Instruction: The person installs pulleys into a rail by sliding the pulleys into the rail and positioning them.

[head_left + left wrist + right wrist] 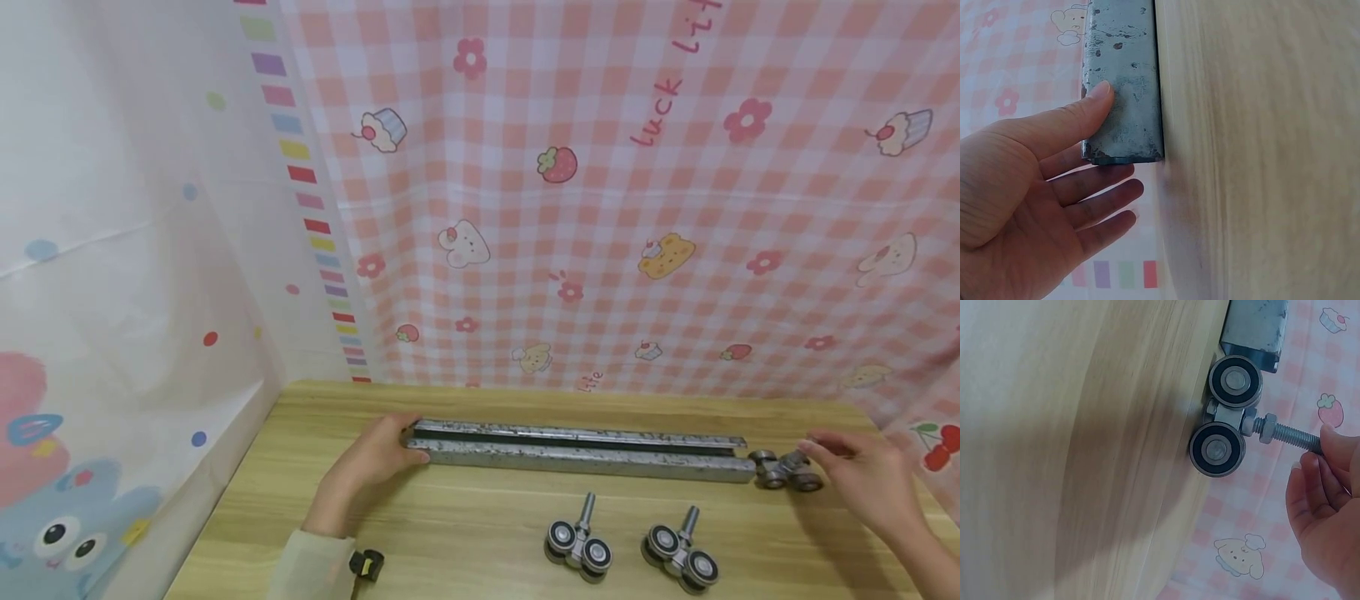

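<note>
A scuffed metal rail (585, 460) with a slot along its top lies across the table. At its left end, my left hand (382, 450) grips it, the thumb (1100, 103) on the near side wall and several fingers spread past the end. My right hand (870, 475) pinches the threaded bolt (1297, 437) of a roller trolley (783, 471) between thumb and fingertips. The trolley's wheels (1235, 381) stand at the rail's right end, the leading pair right by the opening; the head view cannot tell whether they touch it.
Two more roller trolleys (579, 548) (681, 558) rest on the wooden table (465, 525) in front of the rail, bolts pointing up. A small black item (367, 565) is beside the left sleeve (313, 567). A pink checked cloth (615, 200) hangs behind the table.
</note>
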Action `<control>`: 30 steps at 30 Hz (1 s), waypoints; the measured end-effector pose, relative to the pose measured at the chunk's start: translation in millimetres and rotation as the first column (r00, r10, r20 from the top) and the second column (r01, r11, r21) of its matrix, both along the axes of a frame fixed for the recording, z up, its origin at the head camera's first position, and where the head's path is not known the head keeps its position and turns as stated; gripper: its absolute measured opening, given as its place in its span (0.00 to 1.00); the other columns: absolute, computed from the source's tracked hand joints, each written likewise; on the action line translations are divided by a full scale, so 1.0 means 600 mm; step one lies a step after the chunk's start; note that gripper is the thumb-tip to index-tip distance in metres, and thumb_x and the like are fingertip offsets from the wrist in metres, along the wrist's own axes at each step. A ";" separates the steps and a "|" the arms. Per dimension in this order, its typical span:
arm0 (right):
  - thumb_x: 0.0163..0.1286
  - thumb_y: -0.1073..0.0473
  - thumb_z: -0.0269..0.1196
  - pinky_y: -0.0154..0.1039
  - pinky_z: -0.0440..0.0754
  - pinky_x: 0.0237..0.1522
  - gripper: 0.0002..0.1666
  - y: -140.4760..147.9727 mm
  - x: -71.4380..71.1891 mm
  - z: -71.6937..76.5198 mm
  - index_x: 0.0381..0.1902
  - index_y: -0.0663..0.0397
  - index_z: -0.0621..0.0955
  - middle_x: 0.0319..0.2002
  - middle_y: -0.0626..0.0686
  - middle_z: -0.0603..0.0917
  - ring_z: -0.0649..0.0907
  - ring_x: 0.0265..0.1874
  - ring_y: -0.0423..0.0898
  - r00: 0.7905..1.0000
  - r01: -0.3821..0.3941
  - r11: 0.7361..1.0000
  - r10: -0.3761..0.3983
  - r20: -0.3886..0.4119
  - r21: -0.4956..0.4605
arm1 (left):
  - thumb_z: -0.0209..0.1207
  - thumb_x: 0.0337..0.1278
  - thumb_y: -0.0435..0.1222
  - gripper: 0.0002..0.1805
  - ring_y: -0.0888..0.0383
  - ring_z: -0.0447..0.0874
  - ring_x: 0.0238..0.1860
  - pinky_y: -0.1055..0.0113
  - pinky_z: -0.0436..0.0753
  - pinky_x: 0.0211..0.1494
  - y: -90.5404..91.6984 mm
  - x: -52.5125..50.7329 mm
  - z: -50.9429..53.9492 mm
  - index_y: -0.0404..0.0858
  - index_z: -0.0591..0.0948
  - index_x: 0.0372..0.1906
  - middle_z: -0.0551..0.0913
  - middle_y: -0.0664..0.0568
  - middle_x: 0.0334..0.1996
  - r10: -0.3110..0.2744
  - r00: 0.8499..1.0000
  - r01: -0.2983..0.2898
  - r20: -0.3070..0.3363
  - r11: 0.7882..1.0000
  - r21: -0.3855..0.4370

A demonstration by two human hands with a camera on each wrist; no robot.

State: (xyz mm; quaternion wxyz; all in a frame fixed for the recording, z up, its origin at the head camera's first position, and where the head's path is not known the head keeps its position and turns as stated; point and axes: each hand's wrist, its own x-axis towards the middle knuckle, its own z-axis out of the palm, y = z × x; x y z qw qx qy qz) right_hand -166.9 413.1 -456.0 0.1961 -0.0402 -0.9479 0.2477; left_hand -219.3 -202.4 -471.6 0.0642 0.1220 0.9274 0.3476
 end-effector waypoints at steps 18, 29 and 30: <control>0.71 0.64 0.71 0.29 0.76 0.19 0.14 -0.011 -0.007 -0.002 0.44 0.73 0.87 0.35 0.68 0.89 0.79 0.23 0.30 0.998 -0.047 0.998 0.049 -0.035 0.039 | 0.74 0.59 0.34 0.36 0.36 0.73 0.71 0.42 0.74 0.73 0.000 0.003 0.004 0.28 0.75 0.71 0.76 0.35 0.69 0.010 1.000 -0.010 0.013 1.000 0.010; 0.70 0.66 0.71 0.27 0.74 0.18 0.11 -0.020 -0.009 -0.005 0.44 0.72 0.87 0.34 0.66 0.90 0.76 0.24 0.22 0.991 -0.107 0.994 0.107 -0.084 -0.004 | 0.74 0.59 0.34 0.36 0.36 0.73 0.71 0.42 0.74 0.73 -0.002 0.003 0.002 0.28 0.75 0.71 0.77 0.35 0.68 0.013 1.000 -0.013 0.012 1.000 0.008; 0.70 0.66 0.71 0.27 0.74 0.18 0.11 -0.021 -0.009 -0.006 0.44 0.72 0.88 0.34 0.66 0.90 0.76 0.24 0.23 0.990 -0.110 0.994 0.109 -0.091 -0.005 | 0.74 0.59 0.34 0.36 0.36 0.73 0.71 0.42 0.74 0.73 -0.002 0.002 0.002 0.29 0.75 0.71 0.77 0.35 0.69 0.012 1.000 -0.012 0.012 1.000 0.008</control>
